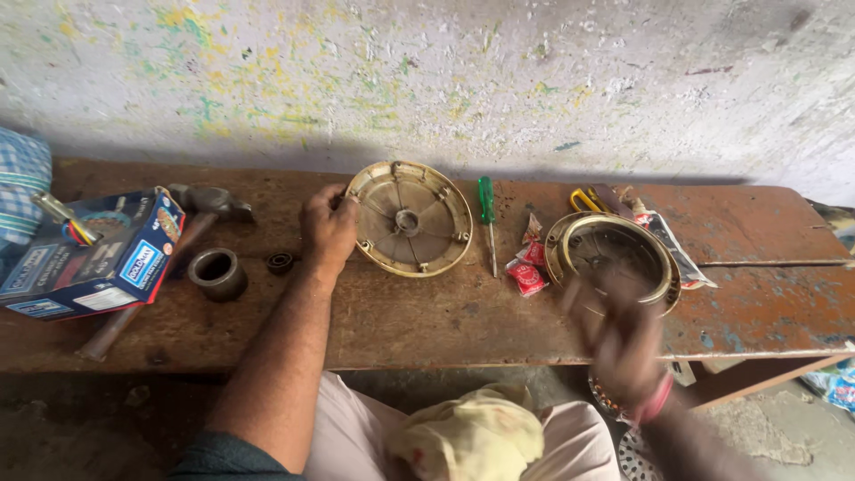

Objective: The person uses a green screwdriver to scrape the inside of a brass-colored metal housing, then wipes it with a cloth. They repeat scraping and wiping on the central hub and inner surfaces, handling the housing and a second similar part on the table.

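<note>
Centre frame, your left hand (328, 224) clamps its fingers on the rim of the round ribbed cover (410, 218), steadying it on the wooden bench (445, 321). Lower right, your right hand (619, 343) blurs before a second brass-rimmed cover (663, 276); I cannot tell how its fingers stand.

Blue carton (89, 258) left; red sachets (527, 270) centre

Worn brown wooden bench (463, 325) against a rough whitewashed wall (570, 80) flecked with yellow-green paint; dusty grey floor (71, 428) below, daylight.
</note>
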